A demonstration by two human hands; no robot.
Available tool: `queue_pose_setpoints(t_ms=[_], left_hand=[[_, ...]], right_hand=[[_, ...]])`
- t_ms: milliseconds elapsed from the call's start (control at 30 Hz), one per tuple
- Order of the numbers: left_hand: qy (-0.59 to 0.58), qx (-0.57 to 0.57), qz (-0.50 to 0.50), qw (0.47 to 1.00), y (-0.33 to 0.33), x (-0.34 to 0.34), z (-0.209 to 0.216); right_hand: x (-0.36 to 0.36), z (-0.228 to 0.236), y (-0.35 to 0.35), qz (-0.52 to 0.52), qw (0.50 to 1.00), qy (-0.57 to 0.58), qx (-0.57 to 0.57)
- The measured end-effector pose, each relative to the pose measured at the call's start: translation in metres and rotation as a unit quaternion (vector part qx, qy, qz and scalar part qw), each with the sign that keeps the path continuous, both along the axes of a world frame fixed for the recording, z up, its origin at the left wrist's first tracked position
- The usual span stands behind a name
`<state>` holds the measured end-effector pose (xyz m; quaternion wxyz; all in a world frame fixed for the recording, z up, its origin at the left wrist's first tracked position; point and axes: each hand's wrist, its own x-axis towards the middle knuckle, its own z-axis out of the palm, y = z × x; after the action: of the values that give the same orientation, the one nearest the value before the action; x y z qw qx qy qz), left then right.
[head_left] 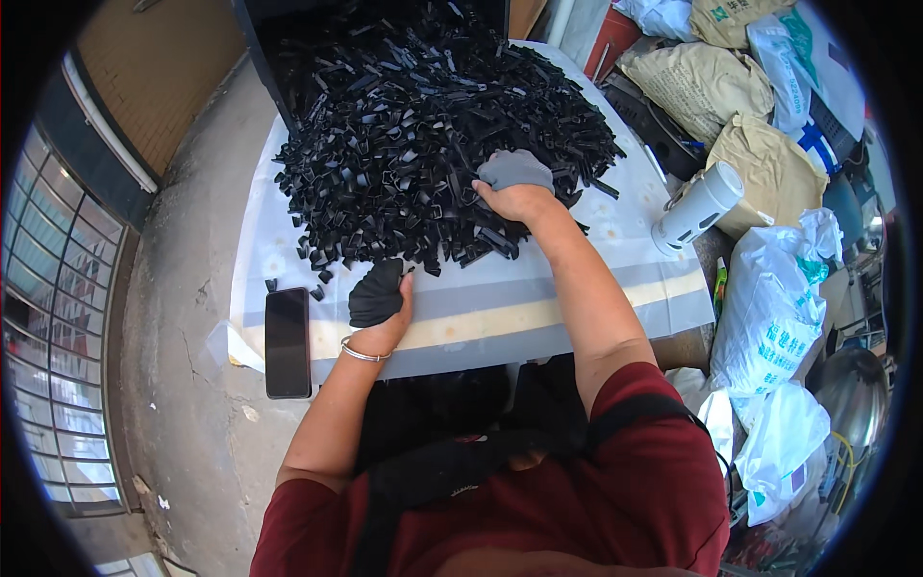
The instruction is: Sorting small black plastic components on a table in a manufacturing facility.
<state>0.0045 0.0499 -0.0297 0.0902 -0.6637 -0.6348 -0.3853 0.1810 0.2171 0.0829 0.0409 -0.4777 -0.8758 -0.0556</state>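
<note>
A big heap of small black plastic pieces, some bent like clips and others long and flat, covers most of the table. My left hand, in a black fingerless glove, is closed at the heap's near edge. A dark bit shows at its thumb tip, seemingly one of the small pieces. My right hand wears a grey glove and reaches into the heap's right side. Its thumb and fingers are curled together against the pieces; what lies between them is hidden.
A pale patterned cloth covers the table. A dark phone lies at its left edge. On the right stands a tilted white tumbler. Beyond it are stuffed sacks and white bags. A barred window is at far left.
</note>
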Motion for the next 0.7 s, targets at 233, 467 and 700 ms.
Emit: queue_pose_setpoints(t_ms=[233, 467, 700], left_hand=[[0.004, -0.011, 0.013, 1.000, -0.020, -0.005, -0.002], [0.009, 0.004, 0.009, 1.000, -0.057, -0.004, 0.011], [0.024, -0.004, -0.017, 1.000, -0.088, 0.014, 0.037]], right_hand=[[0.020, -0.016, -0.049, 0.060, 0.998, -0.004, 0.024], [0.044, 0.002, -0.053, 0.059, 0.989, 0.135, 0.034], [0.055, 0.012, -0.074, 0.115, 0.932, 0.277, 0.202]])
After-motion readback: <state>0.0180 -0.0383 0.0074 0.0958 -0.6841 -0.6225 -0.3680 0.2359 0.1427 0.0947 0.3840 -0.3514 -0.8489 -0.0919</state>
